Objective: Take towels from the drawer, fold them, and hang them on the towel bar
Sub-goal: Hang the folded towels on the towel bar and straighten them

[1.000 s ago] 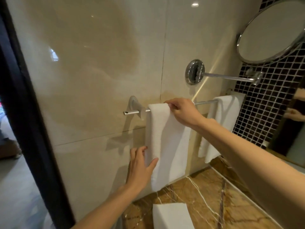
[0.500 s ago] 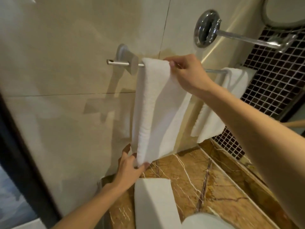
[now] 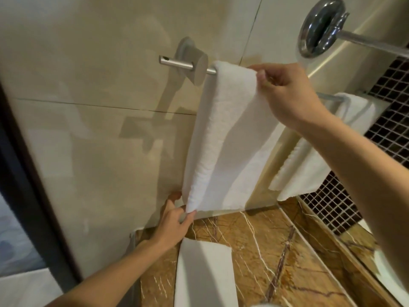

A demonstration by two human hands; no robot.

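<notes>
While the right hand (image 3: 287, 94) pinches the towel (image 3: 223, 140) up high, the left hand (image 3: 172, 222) pinches its hem.

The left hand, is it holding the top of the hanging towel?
No, the left hand pinches the bottom corner of the hanging towel; the right hand holds its top edge.

Plain white across the towel (image 3: 223, 134), the far towel (image 3: 309, 165) and the folded towel (image 3: 203, 273); ribbed texture along one edge of the far towel. Brushed silver on the bar (image 3: 177, 63), mirror-bright chrome on the mount (image 3: 321, 25). Glossy cream on the wall (image 3: 88, 129), with thin dark joints. Golden-brown marble on the counter (image 3: 276, 251), veined white and dark red. Dark brown squares in pale grout on the mosaic (image 3: 389, 120). Black on the frame (image 3: 33, 185).
</notes>
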